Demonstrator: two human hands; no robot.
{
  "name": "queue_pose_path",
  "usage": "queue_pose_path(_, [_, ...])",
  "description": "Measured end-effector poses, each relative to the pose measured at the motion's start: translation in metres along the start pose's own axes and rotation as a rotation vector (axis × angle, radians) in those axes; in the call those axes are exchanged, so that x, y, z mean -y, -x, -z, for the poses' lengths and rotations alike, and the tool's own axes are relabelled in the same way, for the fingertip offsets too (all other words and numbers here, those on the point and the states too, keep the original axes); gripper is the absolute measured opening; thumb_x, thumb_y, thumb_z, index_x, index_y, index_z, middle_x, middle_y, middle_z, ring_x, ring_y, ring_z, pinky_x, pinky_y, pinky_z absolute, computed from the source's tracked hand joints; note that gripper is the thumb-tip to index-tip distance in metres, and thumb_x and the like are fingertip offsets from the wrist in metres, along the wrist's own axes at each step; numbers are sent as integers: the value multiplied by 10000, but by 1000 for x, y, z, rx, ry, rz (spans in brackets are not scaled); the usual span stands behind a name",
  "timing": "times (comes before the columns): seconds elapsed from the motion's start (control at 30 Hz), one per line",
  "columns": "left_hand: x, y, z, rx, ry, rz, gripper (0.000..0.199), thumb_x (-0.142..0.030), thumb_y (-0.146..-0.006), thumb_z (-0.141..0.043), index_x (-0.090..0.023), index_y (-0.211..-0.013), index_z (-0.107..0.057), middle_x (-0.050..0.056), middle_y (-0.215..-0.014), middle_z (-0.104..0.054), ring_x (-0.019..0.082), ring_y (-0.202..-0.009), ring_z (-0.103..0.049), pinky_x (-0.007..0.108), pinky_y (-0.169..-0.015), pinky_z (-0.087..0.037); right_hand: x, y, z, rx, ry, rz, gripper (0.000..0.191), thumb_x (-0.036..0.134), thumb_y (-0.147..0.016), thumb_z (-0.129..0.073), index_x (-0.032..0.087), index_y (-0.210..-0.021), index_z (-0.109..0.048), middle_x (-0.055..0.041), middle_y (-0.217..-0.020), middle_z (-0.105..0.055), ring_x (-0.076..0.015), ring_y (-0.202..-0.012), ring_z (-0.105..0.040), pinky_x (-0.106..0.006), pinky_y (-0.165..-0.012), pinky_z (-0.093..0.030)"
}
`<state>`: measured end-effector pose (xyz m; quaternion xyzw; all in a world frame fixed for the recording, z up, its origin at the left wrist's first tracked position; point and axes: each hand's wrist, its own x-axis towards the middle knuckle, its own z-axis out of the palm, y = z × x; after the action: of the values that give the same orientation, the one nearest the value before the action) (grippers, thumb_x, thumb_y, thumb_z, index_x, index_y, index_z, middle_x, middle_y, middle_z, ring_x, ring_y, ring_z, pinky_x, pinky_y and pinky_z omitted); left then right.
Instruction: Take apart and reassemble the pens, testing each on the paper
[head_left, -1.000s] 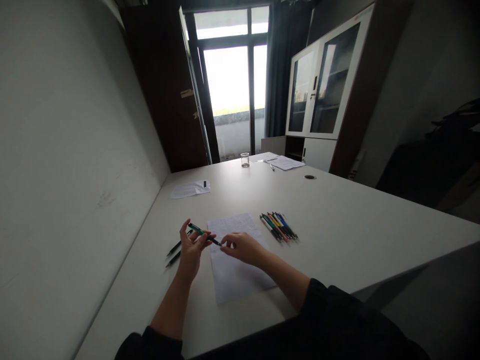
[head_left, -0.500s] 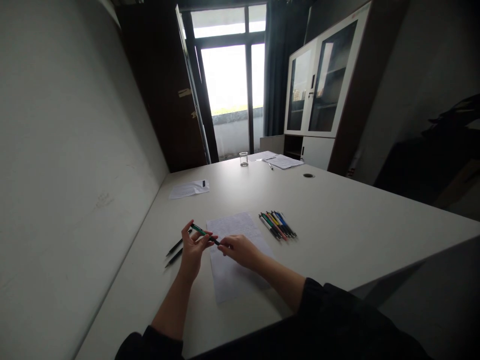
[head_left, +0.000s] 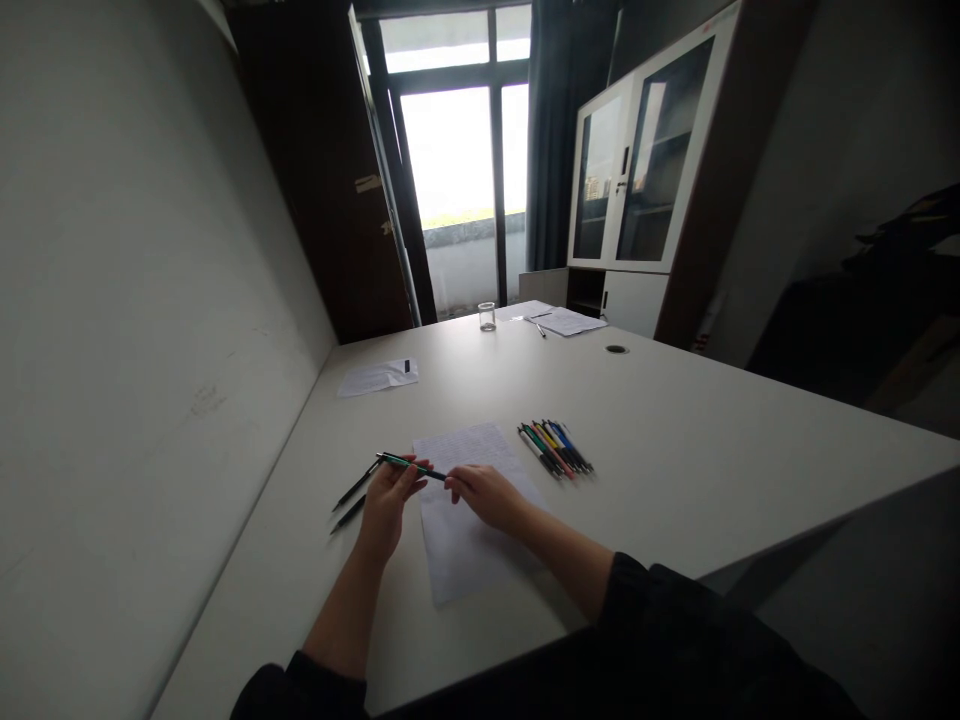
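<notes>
A green-and-black pen is held slantwise above a sheet of paper covered in faint lines. My left hand grips its barrel between thumb and fingers. The fingertips of my right hand are pinched round the pen's right-hand end, hiding its tip. Close by my left hand, a black pen and a second dark pen lie on the white table, partly covered by the hand.
Right of the paper lies a row of several coloured pens. A folded paper rests at the far left. Toward the back are a glass, more papers and a cable hole. A wall borders the left side.
The pen has tilted flatter, its left end dropping. My left forefinger has come off that end and down to the barrel. My right hand has shifted slightly right and up with the other end.
</notes>
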<state>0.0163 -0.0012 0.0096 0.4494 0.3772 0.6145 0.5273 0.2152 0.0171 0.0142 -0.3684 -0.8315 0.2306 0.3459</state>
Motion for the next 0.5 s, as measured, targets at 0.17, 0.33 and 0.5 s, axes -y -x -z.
queue_pose_path(0.17, [3, -2, 3, -35, 20, 34, 372, -342, -744, -765, -133, -1003, -599, 123, -1017, -719, 238, -962, -689, 390, -855, -539, 1, 1, 0, -16, 46, 15, 270, 214, -955, -492, 198, -761, -680, -18, -773, -718, -152, -754, -650, -241, -748, -444])
queue_pose_path(0.33, [-1, 0, -1, -72, 22, 62, 389, -350, -715, -786, -133, -975, -593, 124, -996, -720, 234, -918, -698, 380, -812, -555, 4, 1, 1, -41, 103, 14, 266, 222, -950, -511, 196, -743, -677, -26, -771, -713, -149, -727, -643, -236, -718, -441])
queue_pose_path(0.5, [-2, 2, -6, -133, -4, 32, 391, -373, -723, -777, -145, -950, -553, 86, -920, -705, 203, -845, -701, 362, -790, -560, 5, 1, -1, -70, 129, 10, 183, 243, -932, -555, 199, -822, -694, -21, -780, -714, -150, -725, -646, -231, -706, -443])
